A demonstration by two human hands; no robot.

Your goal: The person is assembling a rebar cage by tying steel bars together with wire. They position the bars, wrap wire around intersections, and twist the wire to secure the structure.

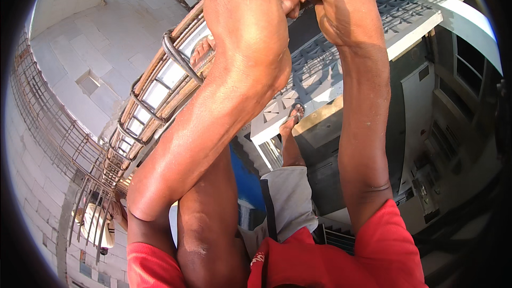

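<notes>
My left hand and my right hand come together at the upper edge of the view. Both have their fingers curled inward, the fingertips close to each other. Whatever they pinch is cut off by the picture's edge or hidden by the fingers. Beneath my left wrist slants a long cage of rusty reinforcing bars, bound with bent stirrups, running from the lower left to the upper middle. My left forearm crosses over part of it.
My foot in a sandal rests on a ledge of patterned blocks, high above a dark drop. Another foot shows behind the cage. A pale block wall and a bar grid lie left. A person is lower left.
</notes>
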